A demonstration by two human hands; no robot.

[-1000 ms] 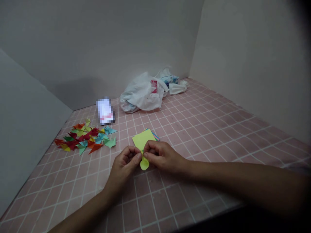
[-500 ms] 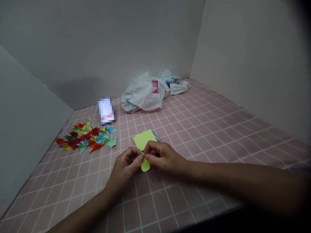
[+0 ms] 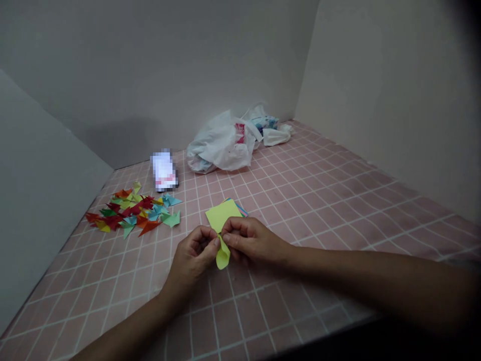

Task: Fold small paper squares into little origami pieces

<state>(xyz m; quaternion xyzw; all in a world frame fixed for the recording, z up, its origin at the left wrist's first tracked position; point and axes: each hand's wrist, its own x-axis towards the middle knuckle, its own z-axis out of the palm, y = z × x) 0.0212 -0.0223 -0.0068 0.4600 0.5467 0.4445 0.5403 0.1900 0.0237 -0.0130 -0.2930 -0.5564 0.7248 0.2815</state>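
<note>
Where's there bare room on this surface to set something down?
Widest: right of the paper stack, between right hand and right wall. Smaller: between folded papers and left hand. Crowded: among those papers, and where the hands pinch yellow paper.

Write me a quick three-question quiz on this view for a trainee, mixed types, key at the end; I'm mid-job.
1. Multiple choice: what do the left grip and right grip both pinch?
A) a pen
B) curled paper
C) scissors

2. True or false: in the picture, the white bag lies to the right of the phone.

3. Fill in: in the picture, the folded shapes lie to the ____ of the stack.

Key: 1. B; 2. True; 3. left
</note>
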